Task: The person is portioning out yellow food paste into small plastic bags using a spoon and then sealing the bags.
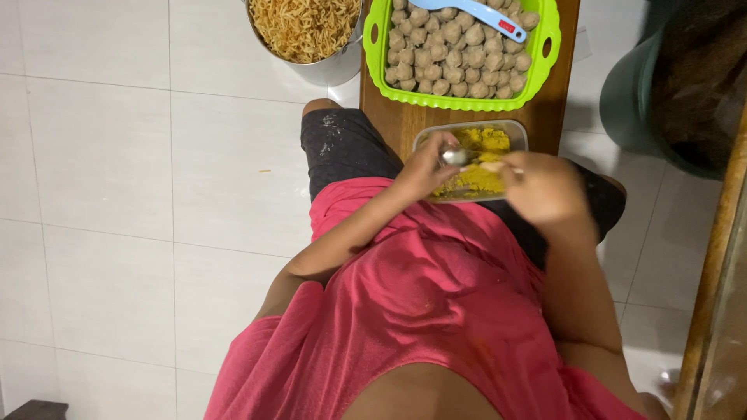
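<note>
Clear tub (517,132) of yellow mix sits on the wooden worktop (397,117), just below the green basket (545,47) of meatballs; left hand (424,167) pinches a metal spoon (457,157) over it; right hand (545,187) curled at the tub's edge, grip unclear.

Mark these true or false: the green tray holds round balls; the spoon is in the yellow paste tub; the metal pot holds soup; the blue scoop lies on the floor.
1. The green tray holds round balls. True.
2. The spoon is over the tub of yellow paste. True; both hands, left and right, are at it.
3. The metal pot holds soup. False: it holds thin dry strands.
4. The blue scoop lies on the floor. False: it lies on the balls in the tray.
</note>
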